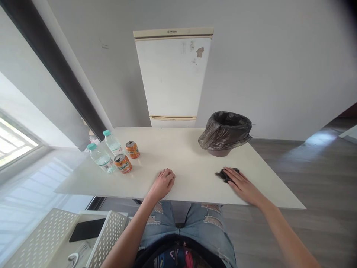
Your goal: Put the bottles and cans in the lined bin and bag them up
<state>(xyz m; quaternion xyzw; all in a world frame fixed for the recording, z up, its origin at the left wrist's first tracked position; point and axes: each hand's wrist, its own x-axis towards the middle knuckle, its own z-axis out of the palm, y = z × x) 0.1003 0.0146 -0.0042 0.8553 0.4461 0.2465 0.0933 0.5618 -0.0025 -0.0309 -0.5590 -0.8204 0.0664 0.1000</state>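
My right hand (239, 183) lies over a crumpled black cloth (223, 175) on the right part of the white table (178, 149), pressing it against the top. The cloth's left end sticks out past the fingers and looks slightly blurred. Near the table's front edge, my left hand (164, 182) rests with its fingers loosely curled in and nothing visible in them. Beyond my right hand stands a bin (219, 152) lined with a dark plastic bag (227, 128).
At the table's left end are two clear bottles with green caps, one nearer (102, 158) and one farther (112, 143). Beside them stand two orange cans (123, 163). A white perforated basket (50, 230) sits below left. Behind the table is a white refrigerator (173, 78).
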